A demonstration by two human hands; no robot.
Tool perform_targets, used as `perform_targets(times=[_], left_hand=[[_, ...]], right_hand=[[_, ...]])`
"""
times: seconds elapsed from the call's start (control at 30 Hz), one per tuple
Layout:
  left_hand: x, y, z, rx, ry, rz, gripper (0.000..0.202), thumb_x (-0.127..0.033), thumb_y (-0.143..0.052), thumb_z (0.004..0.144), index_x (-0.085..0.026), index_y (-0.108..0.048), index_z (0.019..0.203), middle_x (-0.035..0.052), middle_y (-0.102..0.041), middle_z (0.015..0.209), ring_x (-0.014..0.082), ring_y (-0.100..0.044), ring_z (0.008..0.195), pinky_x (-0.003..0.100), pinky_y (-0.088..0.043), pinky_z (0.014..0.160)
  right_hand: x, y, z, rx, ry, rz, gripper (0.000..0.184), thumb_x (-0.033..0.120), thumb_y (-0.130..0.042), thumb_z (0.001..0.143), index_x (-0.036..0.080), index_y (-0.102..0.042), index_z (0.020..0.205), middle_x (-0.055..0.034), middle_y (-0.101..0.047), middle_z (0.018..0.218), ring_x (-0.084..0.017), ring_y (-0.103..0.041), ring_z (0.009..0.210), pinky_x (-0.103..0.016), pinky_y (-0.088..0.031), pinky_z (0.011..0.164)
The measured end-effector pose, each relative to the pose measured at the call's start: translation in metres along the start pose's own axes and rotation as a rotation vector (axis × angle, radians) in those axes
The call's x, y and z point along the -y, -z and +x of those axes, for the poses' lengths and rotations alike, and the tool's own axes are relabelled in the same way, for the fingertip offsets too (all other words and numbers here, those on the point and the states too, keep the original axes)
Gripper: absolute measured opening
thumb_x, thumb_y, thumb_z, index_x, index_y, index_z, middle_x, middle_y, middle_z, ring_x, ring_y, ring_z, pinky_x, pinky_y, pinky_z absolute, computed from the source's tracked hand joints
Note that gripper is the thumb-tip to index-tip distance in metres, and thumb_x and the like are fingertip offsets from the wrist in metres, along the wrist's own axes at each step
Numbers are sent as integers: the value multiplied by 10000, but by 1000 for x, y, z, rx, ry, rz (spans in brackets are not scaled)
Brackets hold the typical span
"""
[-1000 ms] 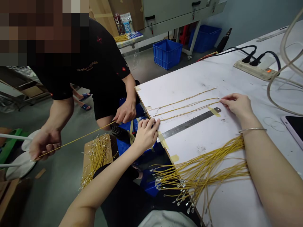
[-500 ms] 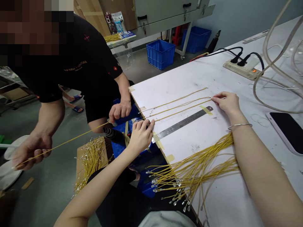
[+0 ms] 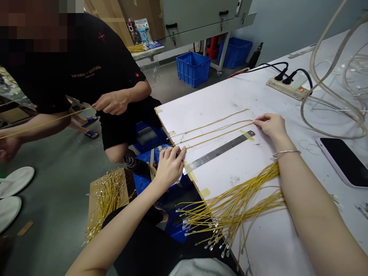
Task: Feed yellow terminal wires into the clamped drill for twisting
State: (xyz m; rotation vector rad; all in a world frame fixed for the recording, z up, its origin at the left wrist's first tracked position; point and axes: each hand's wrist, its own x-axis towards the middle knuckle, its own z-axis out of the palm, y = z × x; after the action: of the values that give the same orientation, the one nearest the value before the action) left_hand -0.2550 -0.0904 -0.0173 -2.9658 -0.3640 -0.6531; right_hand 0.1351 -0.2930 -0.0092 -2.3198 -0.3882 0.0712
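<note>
My right hand (image 3: 269, 123) pinches the far end of a thin yellow wire (image 3: 207, 140) between thumb and fingertips. Stretched straight, the wire runs across the white tabletop to my left hand (image 3: 171, 163), whose closed fingers hold its near end at the table edge. Two more yellow wires lie roughly parallel just beyond it. A steel ruler (image 3: 221, 151), taped down at both ends, lies on the near side of the held wire. Under my right forearm spreads a bundle of yellow wires (image 3: 244, 189), their metal terminals hanging over the edge.
At left, a co-worker's hands (image 3: 112, 102) stretch another yellow wire. More wires lie on a board (image 3: 93, 191) below. A power strip (image 3: 287, 89), clear tubing (image 3: 309, 57) and a phone (image 3: 345, 159) occupy the table's right. Blue crates (image 3: 194, 71) stand on the floor.
The co-worker's hands have moved up and leftward with their wire, away from the table edge. My hands stay in place on my wire; the view has shifted slightly.
</note>
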Motion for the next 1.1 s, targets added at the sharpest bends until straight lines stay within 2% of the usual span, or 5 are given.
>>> perform_targets(times=[0.3, 0.43, 0.57, 0.73, 1.1], left_hand=[[1, 1, 12, 40, 28, -23, 476, -140, -465, 891, -166, -576, 1353, 172, -598, 1273, 326, -507, 1143, 472, -386, 966], [1, 3, 17, 7, 49, -46, 460, -142, -458, 892, -177, -599, 1329, 181, -587, 1294, 341, -499, 1140, 492, -377, 950], [1, 15, 15, -42, 24, -70, 477, -149, -466, 902, -188, -575, 1365, 177, -584, 1293, 345, -499, 1128, 494, -372, 932], [-1, 28, 9, -52, -8, -110, 410, -123, -491, 891, -194, -630, 1270, 173, -583, 1288, 343, -499, 1131, 488, -378, 921], [-29, 42, 8, -7, -62, -158, 323, -158, -478, 945, -185, -636, 1225, 173, -562, 1357, 332, -497, 1176, 482, -401, 932]], right_hand=[[16, -13, -11, -56, -31, 251, 97, 202, -688, 766, 179, -674, 860, -22, -658, 750, -129, -601, 588, -283, -517, 645], [30, 13, -16, -9, 57, 339, 120, 202, -689, 795, 187, -655, 909, -42, -673, 845, -126, -622, 654, -266, -508, 640], [28, 64, -23, 253, 226, 76, 134, 243, -757, 768, 203, -705, 884, -38, -686, 863, -135, -611, 730, -266, -493, 691], [1, 99, -52, 685, 35, -416, 184, 329, -826, 674, 203, -718, 754, -8, -658, 703, -147, -581, 643, -264, -441, 607], [-36, 109, -92, 613, 17, -288, 270, 381, -749, 667, 184, -683, 839, -50, -697, 862, -189, -634, 779, -292, -493, 713]])
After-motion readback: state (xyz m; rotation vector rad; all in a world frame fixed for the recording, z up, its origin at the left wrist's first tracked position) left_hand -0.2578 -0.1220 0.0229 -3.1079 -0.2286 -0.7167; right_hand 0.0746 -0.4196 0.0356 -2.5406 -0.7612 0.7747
